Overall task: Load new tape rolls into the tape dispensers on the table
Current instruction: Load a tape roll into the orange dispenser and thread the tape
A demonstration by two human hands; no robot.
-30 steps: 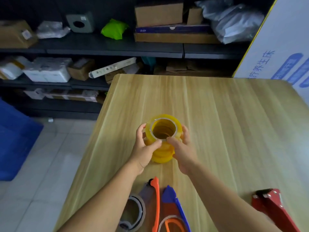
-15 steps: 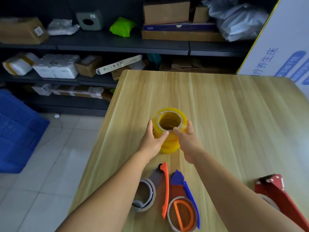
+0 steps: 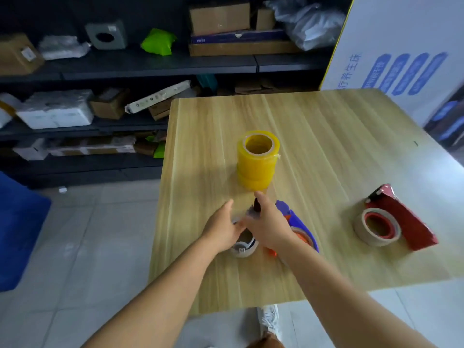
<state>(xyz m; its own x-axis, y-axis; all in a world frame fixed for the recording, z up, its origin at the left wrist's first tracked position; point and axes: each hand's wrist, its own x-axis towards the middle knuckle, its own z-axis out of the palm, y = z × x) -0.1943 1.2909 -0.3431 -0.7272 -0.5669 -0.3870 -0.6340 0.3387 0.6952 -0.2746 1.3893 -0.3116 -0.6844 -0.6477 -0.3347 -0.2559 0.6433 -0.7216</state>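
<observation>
While we count from left to right, we find two bare hands, three tape dispensers and one stack of yellow tape rolls [image 3: 258, 160] on the wooden table [image 3: 339, 136]. Our left hand [image 3: 222, 228] lies on the grey dispenser [image 3: 243, 247], its fingers loosely curved over the body; motion blur keeps us from telling whether they actually clasp it. Our right hand [image 3: 270, 226] reaches across the same dispenser, fingers bent round its upper part, where a dark tip shows just past the fingertips, yet how firm that grip is we cannot tell. Most of the grey dispenser is hidden under both hands, and only its rounded near end shows. Just beyond the hands, the yellow stack stands upright near the table's middle, untouched; it looks like two or three rolls, though the seams are hard to make out. Beside the right hand lies the blue dispenser [image 3: 298, 223] with an orange hub, partly covered by the wrist. Well apart, near the right edge, the red dispenser [image 3: 401, 219] lies on its side, holding a pale roll [image 3: 376, 228].
</observation>
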